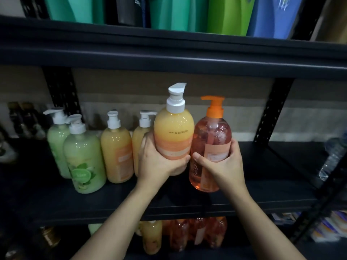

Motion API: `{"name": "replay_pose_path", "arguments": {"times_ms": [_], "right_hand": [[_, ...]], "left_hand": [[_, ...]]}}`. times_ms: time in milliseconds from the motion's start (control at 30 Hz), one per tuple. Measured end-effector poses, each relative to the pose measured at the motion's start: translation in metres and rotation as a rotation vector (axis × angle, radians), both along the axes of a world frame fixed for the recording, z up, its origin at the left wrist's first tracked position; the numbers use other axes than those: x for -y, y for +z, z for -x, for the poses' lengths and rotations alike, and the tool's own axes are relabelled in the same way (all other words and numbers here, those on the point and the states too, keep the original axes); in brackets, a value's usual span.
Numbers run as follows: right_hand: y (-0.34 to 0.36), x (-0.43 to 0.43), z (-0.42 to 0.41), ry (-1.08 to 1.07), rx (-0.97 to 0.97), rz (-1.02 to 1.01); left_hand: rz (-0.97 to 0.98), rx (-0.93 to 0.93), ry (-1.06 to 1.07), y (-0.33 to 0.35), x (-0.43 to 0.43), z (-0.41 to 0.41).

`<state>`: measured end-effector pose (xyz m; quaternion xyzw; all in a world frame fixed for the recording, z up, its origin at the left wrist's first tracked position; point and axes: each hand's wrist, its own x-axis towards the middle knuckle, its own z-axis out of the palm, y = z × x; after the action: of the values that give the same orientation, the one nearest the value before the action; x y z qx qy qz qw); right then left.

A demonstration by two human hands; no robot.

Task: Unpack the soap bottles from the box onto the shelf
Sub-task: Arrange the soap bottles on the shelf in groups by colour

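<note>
- Two green bottles (84, 158) stand upright on the shelf (262, 184) at the left, one ahead of the other.
- Two yellow bottles (117, 152) stand just beside them.
- The left hand (157, 162) curls its fingers and thumb round the lower half of another yellow bottle (173, 132), upright and close in front of the standing pair; pushed in carelessly, it could topple that row.
- The right hand (221, 166) grips an orange bottle (210, 136) the same way, low over the shelf and touching the yellow one; the two may knock together going down, or a smooth side could slip.
- Bare shelf lies to the right.
</note>
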<state>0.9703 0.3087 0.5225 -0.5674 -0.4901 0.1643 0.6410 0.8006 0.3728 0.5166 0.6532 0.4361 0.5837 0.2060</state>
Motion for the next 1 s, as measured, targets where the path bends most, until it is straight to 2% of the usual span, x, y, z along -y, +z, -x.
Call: {"name": "replay_pose_path", "arguments": {"times_ms": [267, 767, 1000], "right_hand": [[-0.006, -0.008, -0.006, -0.032, -0.064, 0.012], [-0.014, -0.007, -0.023, -0.045, -0.066, 0.042], [-0.014, -0.005, -0.027, -0.049, -0.037, 0.061]], "left_hand": [[0.010, -0.038, 0.054, -0.017, -0.015, -0.012], [-0.007, -0.109, 0.215, -0.041, -0.025, -0.036], [0.106, -0.103, 0.233, -0.063, -0.032, -0.040]]}}
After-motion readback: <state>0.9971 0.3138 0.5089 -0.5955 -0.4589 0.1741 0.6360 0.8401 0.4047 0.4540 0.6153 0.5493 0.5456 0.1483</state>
